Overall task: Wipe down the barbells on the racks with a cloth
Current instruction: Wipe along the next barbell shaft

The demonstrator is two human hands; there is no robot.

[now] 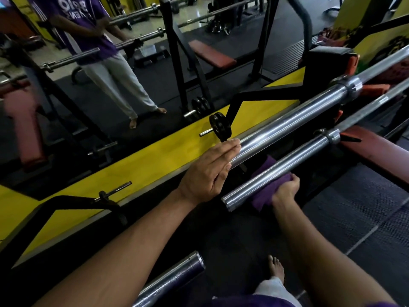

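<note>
The right hand (285, 188) grips a purple cloth (269, 189) against the lower barbell sleeve (272, 171); the left hand (210, 171), fingers straight, touches the upper barbell sleeve (294, 122) beside a small black weight plate (220, 127).

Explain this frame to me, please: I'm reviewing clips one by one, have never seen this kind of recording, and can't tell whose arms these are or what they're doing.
The picture comes from a camera worn on a person's head, looking down at their own arms in a gym. The left hand rests with straight fingers against the end of the upper barbell. The right hand grips a purple cloth wrapped under the lower barbell, near its end. Behind the yellow ledge is a mirror, which reflects the person and the racks.
</note>
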